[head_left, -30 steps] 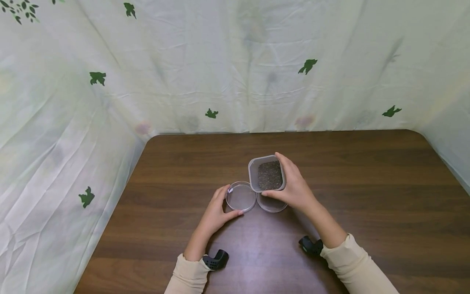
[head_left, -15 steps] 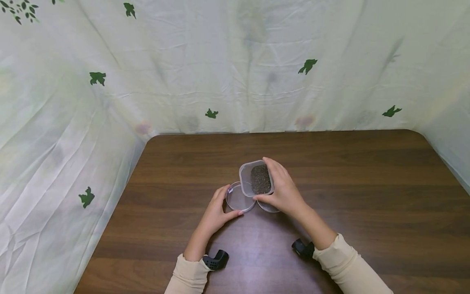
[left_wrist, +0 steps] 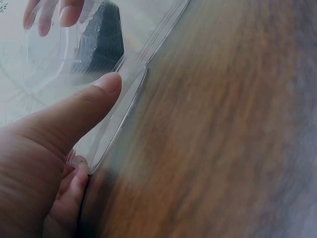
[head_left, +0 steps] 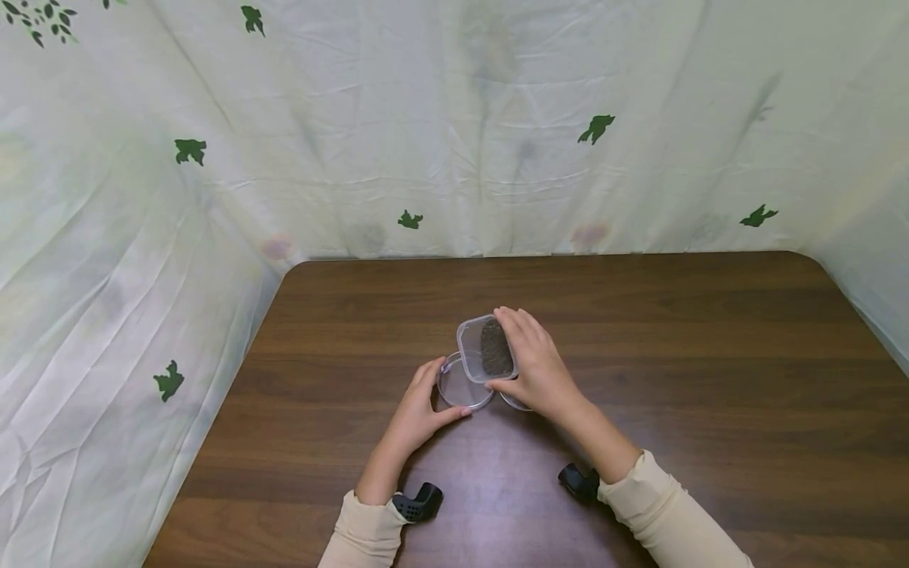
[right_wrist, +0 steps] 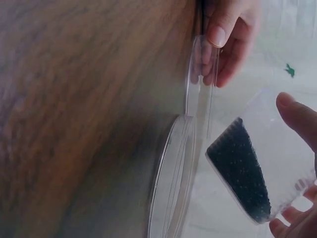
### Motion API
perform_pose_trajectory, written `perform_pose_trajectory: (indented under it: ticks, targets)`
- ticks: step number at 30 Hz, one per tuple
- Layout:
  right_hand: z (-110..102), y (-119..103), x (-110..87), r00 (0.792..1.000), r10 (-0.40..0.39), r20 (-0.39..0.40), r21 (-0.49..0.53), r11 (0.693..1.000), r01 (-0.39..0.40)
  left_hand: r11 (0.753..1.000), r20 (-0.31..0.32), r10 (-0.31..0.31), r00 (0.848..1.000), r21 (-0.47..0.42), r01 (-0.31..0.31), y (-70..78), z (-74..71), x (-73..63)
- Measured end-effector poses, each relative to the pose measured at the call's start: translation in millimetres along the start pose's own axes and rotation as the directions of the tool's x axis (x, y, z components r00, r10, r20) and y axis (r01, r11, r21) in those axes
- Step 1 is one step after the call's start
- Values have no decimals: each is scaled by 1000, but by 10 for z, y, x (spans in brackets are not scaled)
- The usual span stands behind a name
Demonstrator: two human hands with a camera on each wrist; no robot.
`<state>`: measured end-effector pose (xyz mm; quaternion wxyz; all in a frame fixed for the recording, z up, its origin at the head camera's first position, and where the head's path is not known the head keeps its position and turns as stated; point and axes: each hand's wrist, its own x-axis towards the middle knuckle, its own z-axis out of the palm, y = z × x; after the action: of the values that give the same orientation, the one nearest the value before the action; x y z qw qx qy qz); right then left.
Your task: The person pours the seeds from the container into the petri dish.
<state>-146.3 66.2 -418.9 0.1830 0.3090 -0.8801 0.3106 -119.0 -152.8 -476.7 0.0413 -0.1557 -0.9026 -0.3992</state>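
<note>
My right hand (head_left: 536,367) grips a clear plastic container (head_left: 469,347) by its sides, thumb at the near side. Small dark grains, like seeds (right_wrist: 240,171), lie banked toward one side of it as it tilts to the left. Under its left part is a clear round dish (head_left: 461,392), like a petri dish, on the table. My left hand (head_left: 415,410) holds that dish between thumb and fingers at its left edge. A second clear round dish (right_wrist: 171,183) stands against the first on the right, mostly hidden in the head view by the container and right hand.
The brown wooden table (head_left: 341,331) stretches out to all sides of the dishes. A pale cloth (head_left: 497,158) with green leaf shapes hangs behind the table and at its sides. Black devices (head_left: 419,502) are worn on both wrists.
The right hand has moved left and slightly nearer, bringing the container over the left dish. The container has tilted further left and its grains show more steeply. The left hand has stayed in place.
</note>
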Motion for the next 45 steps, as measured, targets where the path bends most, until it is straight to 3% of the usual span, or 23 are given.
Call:
perform_pose_trajectory:
  ticks: [26, 33, 40, 45]
  targets:
    - [95, 18, 34, 994, -110, 16, -117, 987, 111, 1000, 20, -22, 1000, 8, 22, -10, -6, -2]
    - [125, 38, 30, 993, -115, 34, -136, 984, 119, 1000, 5, 10, 1000, 6, -10, -5, -6, -4]
    - [119, 25, 39, 991, -126, 43, -146, 981, 131, 1000, 10, -12, 1000, -4, 12, -9, -4, -4]
    - [118, 10, 46, 990, -138, 41, -153, 978, 142, 1000, 4, 5, 1000, -8, -5, -12, -8, -3]
